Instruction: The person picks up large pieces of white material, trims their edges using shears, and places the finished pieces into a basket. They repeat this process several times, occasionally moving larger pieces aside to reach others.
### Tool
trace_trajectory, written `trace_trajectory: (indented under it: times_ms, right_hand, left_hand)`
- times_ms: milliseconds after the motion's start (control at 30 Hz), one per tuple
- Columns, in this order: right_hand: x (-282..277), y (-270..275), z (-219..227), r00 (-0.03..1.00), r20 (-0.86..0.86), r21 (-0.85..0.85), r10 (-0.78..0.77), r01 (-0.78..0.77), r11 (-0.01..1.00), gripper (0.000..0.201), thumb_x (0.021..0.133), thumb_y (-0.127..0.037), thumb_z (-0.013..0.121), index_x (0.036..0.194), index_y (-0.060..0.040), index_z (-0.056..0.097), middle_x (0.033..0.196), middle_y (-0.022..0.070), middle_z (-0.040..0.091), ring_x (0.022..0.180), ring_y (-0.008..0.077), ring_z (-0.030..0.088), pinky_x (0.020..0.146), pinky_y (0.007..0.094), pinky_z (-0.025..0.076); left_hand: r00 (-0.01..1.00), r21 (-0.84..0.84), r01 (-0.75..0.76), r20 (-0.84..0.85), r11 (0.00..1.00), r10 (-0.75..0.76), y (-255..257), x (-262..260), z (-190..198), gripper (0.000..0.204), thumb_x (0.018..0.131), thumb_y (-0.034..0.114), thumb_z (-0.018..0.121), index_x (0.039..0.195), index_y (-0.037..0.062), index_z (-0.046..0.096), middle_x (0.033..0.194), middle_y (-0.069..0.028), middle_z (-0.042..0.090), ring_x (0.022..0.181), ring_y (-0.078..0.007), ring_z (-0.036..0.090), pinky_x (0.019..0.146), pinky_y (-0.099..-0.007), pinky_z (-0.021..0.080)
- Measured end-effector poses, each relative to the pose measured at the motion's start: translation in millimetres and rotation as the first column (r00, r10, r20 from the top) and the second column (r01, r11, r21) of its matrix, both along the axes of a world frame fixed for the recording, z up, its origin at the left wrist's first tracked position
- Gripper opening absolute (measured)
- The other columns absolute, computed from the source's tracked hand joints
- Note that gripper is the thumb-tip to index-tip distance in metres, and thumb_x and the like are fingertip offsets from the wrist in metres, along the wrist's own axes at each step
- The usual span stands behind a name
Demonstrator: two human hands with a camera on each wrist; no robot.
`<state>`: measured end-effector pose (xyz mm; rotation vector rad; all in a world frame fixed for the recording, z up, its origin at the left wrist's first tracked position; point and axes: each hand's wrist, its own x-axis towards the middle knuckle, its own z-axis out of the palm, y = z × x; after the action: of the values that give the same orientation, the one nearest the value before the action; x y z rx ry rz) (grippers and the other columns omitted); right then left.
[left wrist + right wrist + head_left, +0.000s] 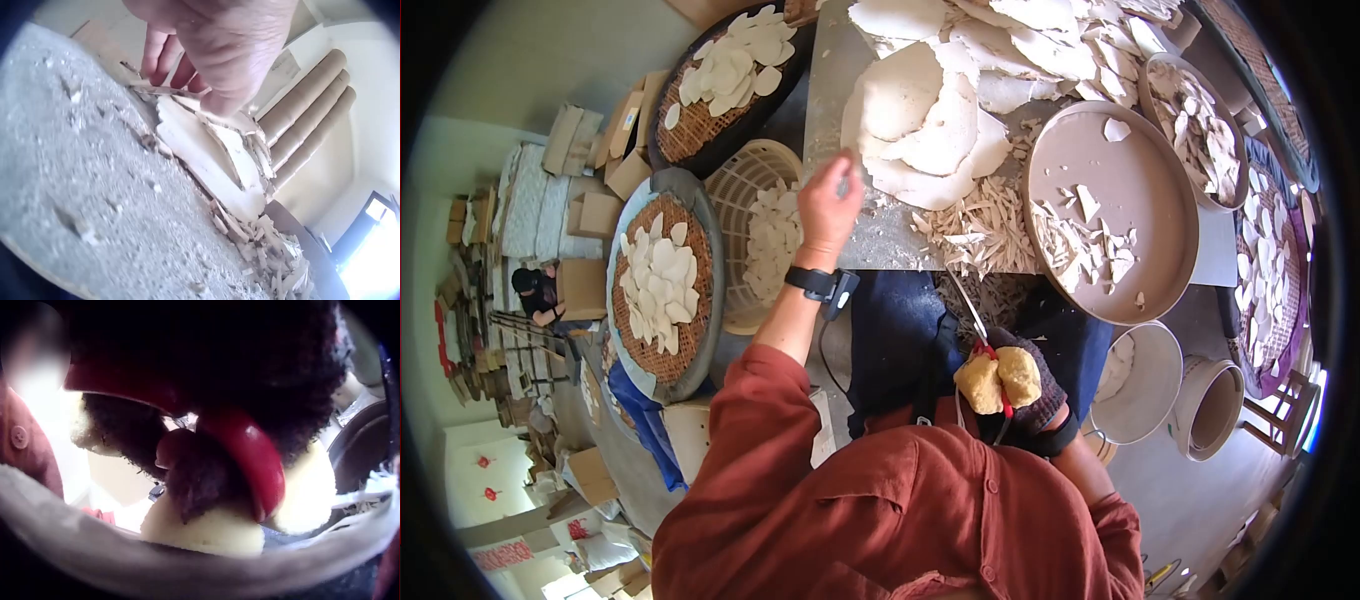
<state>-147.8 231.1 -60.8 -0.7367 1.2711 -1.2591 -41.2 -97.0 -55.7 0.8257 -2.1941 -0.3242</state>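
My bare left hand is beside the near left edge of a stack of pale, thin, ragged-edged sheets. In the left wrist view its thumb and fingers are spread apart over the sheets, fingertips close to their edge. A dark knitted glove covers my right hand, low in front of my lap. It grips scissors with red handles, the blades pointing up toward the table edge. Lumps of yellow foam are fixed around the handles.
Offcut strips lie heaped at the table's front edge. To the right stands a round tray with scraps. A slatted basket and woven trays hold cut pale pieces on the left. A bucket stands at lower right.
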Motion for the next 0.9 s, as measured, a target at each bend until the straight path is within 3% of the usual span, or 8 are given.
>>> trace_trajectory:
  times_ms: [67,133,233,433,500,633,800,900]
  right_hand:
    - [-1.6,2.1,-0.5,1.000,-0.006,-0.022,-0.007,0.007,1.000,0.030,0.072,-0.014,0.071,0.098,-0.0053,0.056,0.086,0.0074,0.062,0.082,0.0187,0.061,0.075,0.0304,0.049]
    - [0.4,3.9,-5.4,0.971,0.228,0.005,-0.065,0.066,0.998,0.032,0.074,-0.017,0.071,0.099,-0.0054,0.056,0.088,0.0063,0.061,0.084,0.0172,0.061,0.076,0.0300,0.049]
    - [-4.9,3.8,4.6,0.999,0.021,-0.071,-0.033,0.034,0.997,0.030,0.075,-0.018,0.071,0.098,-0.0054,0.055,0.088,0.0052,0.061,0.084,0.0165,0.060,0.076,0.0299,0.048]
    - [0.9,2.6,-8.7,0.913,0.366,0.005,-0.180,0.191,0.982,0.027,0.081,-0.017,0.066,0.101,-0.0027,0.055,0.091,0.0074,0.062,0.087,0.0183,0.061,0.079,0.0312,0.049]
    - [7.7,2.9,-37.3,0.595,0.797,-0.089,-0.109,0.293,0.952,0.027,0.086,-0.016,0.061,0.106,0.0003,0.055,0.099,0.0109,0.062,0.093,0.0228,0.061,0.084,0.0351,0.050]
    - [5.6,-1.7,-54.6,0.180,0.984,-0.088,0.015,0.408,0.909,0.030,0.091,-0.013,0.052,0.114,0.0048,0.050,0.112,0.0173,0.058,0.104,0.0291,0.058,0.093,0.0425,0.046]
    - [-0.6,0.0,-47.4,0.207,0.978,-0.051,-0.033,0.389,0.920,0.026,0.089,-0.012,0.054,0.110,0.0024,0.050,0.107,0.0148,0.059,0.103,0.0278,0.058,0.092,0.0407,0.047]
    - [3.9,4.3,-48.7,0.506,0.843,-0.039,-0.183,0.398,0.917,0.024,0.090,-0.014,0.052,0.108,0.0027,0.050,0.105,0.0132,0.059,0.100,0.0256,0.059,0.089,0.0371,0.048]
  left_hand:
    - [0.965,0.232,-0.119,-0.204,0.966,0.167,-11.0,15.5,9.8,0.017,0.085,0.008,0.060,0.100,0.0009,0.063,0.091,-0.0050,0.066,0.082,-0.0100,0.061,0.074,-0.0248,0.049]
    - [0.859,0.336,-0.097,-0.447,0.937,0.249,-17.4,27.4,31.2,0.013,0.088,0.005,0.054,0.097,0.0008,0.062,0.082,-0.0028,0.064,0.073,-0.0119,0.061,0.067,-0.0254,0.051]
    - [0.616,0.601,0.201,-0.692,0.773,0.378,-7.6,42.1,51.9,0.020,0.093,0.015,0.050,0.105,0.0004,0.051,0.098,-0.0102,0.060,0.083,-0.0163,0.061,0.070,-0.0284,0.052]
    - [0.686,0.705,0.419,-0.659,0.572,0.309,34.6,41.2,52.8,0.021,0.094,0.017,0.047,0.108,0.0003,0.050,0.104,-0.0094,0.058,0.096,-0.0163,0.058,0.081,-0.0302,0.049]
    - [0.730,0.750,0.486,-0.631,0.449,0.262,52.9,34.0,49.1,0.025,0.094,0.015,0.048,0.112,-0.0020,0.049,0.108,-0.0103,0.058,0.100,-0.0174,0.057,0.086,-0.0311,0.047]
    - [0.792,0.806,0.535,-0.583,0.255,0.181,82.8,18.6,40.4,0.024,0.094,0.014,0.047,0.113,-0.0014,0.050,0.107,-0.0090,0.059,0.097,-0.0154,0.058,0.084,-0.0290,0.047]
    - [0.750,0.775,0.622,-0.631,0.113,0.197,113.6,1.2,43.8,0.039,0.085,0.003,0.055,0.122,-0.0003,0.044,0.114,-0.0096,0.056,0.101,-0.0178,0.058,0.090,-0.0323,0.047]
    - [0.755,0.779,0.627,-0.608,-0.002,0.245,128.1,1.2,37.9,0.039,0.084,-0.001,0.055,0.122,0.0012,0.046,0.113,-0.0091,0.057,0.102,-0.0192,0.058,0.086,-0.0328,0.049]
